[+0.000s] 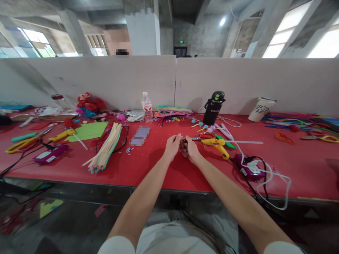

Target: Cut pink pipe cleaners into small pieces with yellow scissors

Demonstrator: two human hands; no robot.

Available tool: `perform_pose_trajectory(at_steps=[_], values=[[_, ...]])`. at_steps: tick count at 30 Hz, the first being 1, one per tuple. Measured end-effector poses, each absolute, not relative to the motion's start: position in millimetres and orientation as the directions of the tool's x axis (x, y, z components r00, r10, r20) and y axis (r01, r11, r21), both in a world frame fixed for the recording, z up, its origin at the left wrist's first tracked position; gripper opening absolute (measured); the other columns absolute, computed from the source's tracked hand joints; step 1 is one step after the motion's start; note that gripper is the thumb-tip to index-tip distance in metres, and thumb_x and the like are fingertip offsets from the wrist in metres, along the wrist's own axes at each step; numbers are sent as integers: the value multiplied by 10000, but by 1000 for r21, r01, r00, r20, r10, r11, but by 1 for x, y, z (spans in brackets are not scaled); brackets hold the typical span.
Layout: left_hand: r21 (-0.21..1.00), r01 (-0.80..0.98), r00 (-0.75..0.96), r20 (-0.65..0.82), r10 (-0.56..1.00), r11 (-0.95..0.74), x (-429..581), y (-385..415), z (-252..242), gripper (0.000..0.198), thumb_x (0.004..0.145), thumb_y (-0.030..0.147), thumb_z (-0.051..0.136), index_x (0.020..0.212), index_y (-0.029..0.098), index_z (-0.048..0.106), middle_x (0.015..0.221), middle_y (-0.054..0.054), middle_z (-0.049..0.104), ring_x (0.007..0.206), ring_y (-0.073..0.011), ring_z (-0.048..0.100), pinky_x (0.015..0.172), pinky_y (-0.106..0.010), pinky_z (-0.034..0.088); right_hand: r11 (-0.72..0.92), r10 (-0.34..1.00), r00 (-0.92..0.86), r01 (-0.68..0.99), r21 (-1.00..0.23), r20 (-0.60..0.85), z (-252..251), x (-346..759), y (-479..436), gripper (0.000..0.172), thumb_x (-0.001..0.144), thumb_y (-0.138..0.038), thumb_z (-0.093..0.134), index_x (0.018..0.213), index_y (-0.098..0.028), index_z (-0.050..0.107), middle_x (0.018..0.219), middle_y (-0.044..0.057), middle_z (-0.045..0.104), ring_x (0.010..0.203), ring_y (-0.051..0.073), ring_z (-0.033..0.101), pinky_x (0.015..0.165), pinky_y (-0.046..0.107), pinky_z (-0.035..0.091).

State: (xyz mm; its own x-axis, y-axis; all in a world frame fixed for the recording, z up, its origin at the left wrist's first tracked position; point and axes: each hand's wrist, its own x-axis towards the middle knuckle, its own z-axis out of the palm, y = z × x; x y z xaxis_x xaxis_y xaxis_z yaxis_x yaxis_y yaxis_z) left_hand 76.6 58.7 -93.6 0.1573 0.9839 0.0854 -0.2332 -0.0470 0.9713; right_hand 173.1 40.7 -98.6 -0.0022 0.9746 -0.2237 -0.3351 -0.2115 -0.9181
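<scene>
Over the middle of the red table (148,162), my two hands are close together. The fingers of my left hand (172,145) are pinched; whatever is between them is too small to name. My right hand (192,150) is closed around a small black object with a yellow mark (184,142), its kind hidden by the fingers. Just to the right lie scissors (196,138) and a yellow glue gun (215,143). Pompom pieces on stems (205,127) sit beyond them.
A bundle of pale pipe cleaners (104,150) and a blurred-out phone-like rectangle (140,135) lie left. Behind stand a water bottle (147,107), a black flask (213,107) and a white cup (261,109). White cable (287,187) loops from a purple box (250,169) over the table's edge.
</scene>
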Motion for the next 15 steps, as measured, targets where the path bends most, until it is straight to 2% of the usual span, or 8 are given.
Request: perform_pose_trajectory(at_steps=[7, 15], values=[[979, -179, 139, 120, 983, -94, 76, 60, -98, 394, 790, 528, 540, 651, 172, 445, 505, 62, 366, 442, -62, 356, 433, -202, 272, -217, 974, -14, -335, -917, -225, -96, 173, 38, 425, 881, -498, 328, 591, -200, 417, 362, -53, 309, 298, 65, 188, 306, 183, 143], [984, -117, 123, 149, 981, -134, 75, 62, -101, 419, 799, 561, 512, 652, 174, 441, 512, 60, 369, 446, -61, 341, 445, -208, 277, -219, 972, 12, -325, -920, -236, -100, 174, 42, 434, 865, -536, 359, 591, -204, 415, 367, -55, 322, 292, 64, 197, 305, 188, 145]])
